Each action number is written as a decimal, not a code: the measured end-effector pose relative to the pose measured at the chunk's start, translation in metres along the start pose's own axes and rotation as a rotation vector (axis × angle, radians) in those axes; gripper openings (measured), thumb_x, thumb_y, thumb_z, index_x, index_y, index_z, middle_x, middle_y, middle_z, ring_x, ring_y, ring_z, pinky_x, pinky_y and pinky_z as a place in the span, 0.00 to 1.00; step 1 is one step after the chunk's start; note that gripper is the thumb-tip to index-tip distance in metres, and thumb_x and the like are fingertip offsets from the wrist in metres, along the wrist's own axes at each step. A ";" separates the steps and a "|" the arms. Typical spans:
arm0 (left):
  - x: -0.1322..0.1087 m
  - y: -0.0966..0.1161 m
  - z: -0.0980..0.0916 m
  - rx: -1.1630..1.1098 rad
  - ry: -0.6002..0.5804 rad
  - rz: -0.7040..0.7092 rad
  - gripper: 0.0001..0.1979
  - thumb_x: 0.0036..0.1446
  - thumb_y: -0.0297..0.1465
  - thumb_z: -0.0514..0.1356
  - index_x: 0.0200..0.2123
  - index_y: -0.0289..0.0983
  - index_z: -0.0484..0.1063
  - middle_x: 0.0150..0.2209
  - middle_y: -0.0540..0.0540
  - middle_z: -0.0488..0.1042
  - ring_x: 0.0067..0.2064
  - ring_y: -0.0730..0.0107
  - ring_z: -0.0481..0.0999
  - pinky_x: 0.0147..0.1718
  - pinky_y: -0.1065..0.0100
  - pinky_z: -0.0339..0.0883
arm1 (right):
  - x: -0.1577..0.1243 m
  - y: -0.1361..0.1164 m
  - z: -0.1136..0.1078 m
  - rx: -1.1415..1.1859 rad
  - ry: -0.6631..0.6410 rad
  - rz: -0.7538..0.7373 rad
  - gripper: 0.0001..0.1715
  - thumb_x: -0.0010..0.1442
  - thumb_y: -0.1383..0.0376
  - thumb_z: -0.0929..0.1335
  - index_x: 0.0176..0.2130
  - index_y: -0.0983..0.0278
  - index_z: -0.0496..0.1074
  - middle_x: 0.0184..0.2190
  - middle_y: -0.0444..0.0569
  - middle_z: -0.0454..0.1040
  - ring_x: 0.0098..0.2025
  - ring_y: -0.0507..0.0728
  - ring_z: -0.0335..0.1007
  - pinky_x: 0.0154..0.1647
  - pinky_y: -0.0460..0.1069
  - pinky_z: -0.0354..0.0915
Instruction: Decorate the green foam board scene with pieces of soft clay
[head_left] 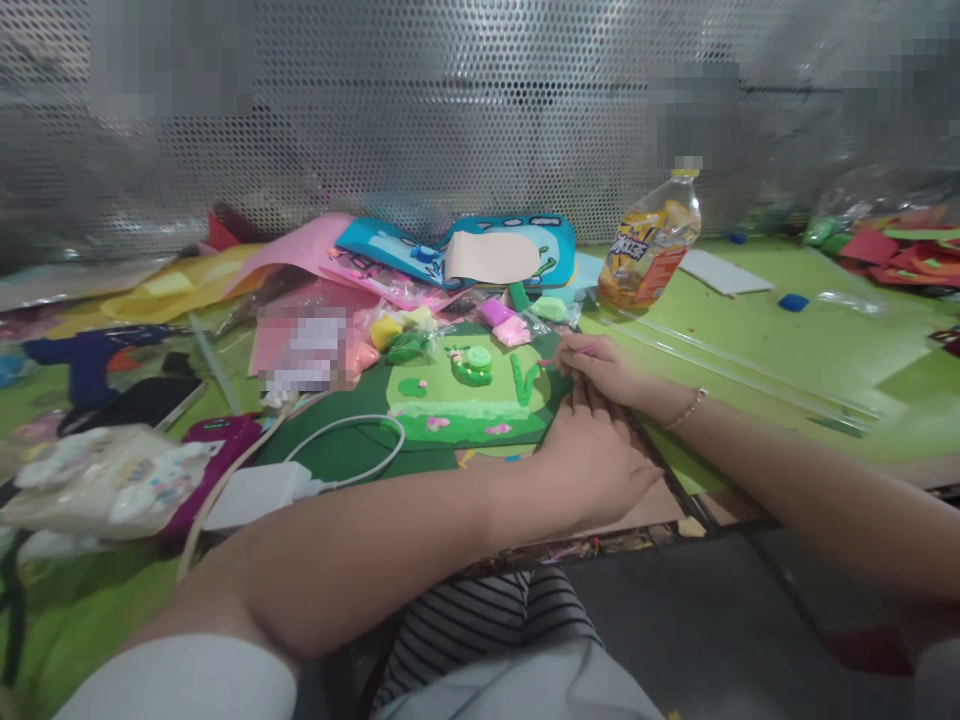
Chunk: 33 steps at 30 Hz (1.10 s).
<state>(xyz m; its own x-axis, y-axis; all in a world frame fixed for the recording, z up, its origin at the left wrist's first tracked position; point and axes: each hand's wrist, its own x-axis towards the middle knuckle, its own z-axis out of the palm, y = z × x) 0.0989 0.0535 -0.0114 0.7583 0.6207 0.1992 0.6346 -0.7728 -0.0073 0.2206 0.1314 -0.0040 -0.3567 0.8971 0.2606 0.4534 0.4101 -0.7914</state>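
A green clay picture (487, 385) with a raised snail, a leafy V-shaped strand and pink flowers lies in front of me on a dark green sheet (330, 430). My right hand (600, 368), with a bracelet at the wrist, is closed in a pinch at the picture's upper right edge, around a thin pink tool (589, 350). A small bit of pink shows by its fingertips. My left hand (592, 455) lies with fingers stretched over the lower right corner, just below the right hand.
Packets of pink clay (512, 331) and yellow clay (386, 331) lie behind the picture. A bottle (651, 245) stands at the back right. At left are a white charger (259, 493), a phone (150, 400) and a blue glue gun (94, 360).
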 end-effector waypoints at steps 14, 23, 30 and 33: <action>0.001 0.001 0.001 -0.004 -0.012 -0.003 0.37 0.59 0.49 0.41 0.56 0.21 0.59 0.57 0.24 0.60 0.58 0.44 0.60 0.56 0.49 0.49 | -0.001 -0.001 -0.001 -0.076 -0.018 -0.072 0.12 0.58 0.64 0.60 0.24 0.63 0.63 0.22 0.43 0.64 0.25 0.51 0.59 0.27 0.47 0.58; 0.002 0.000 0.003 0.013 0.034 0.007 0.37 0.58 0.49 0.43 0.56 0.22 0.60 0.56 0.25 0.61 0.57 0.45 0.61 0.56 0.49 0.50 | 0.000 -0.002 -0.003 -0.138 -0.060 -0.126 0.13 0.58 0.65 0.59 0.23 0.63 0.62 0.22 0.44 0.63 0.27 0.52 0.59 0.32 0.48 0.59; 0.001 0.001 0.001 -0.002 0.020 0.016 0.36 0.59 0.48 0.43 0.56 0.22 0.60 0.57 0.24 0.60 0.58 0.43 0.59 0.56 0.49 0.49 | 0.000 -0.003 -0.003 -0.127 -0.083 -0.124 0.15 0.60 0.62 0.59 0.23 0.63 0.62 0.22 0.44 0.62 0.28 0.52 0.59 0.33 0.48 0.58; 0.001 0.001 0.001 -0.005 0.018 0.004 0.37 0.59 0.48 0.43 0.56 0.21 0.60 0.57 0.24 0.60 0.58 0.43 0.59 0.56 0.49 0.49 | 0.000 -0.001 -0.002 -0.063 -0.019 -0.072 0.13 0.57 0.64 0.60 0.23 0.64 0.63 0.21 0.43 0.62 0.27 0.52 0.59 0.32 0.47 0.58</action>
<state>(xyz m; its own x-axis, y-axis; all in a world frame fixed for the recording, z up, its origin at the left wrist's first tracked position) 0.1004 0.0538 -0.0124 0.7577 0.6156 0.2166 0.6311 -0.7757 -0.0035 0.2218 0.1318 -0.0019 -0.4055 0.8618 0.3047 0.4760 0.4837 -0.7345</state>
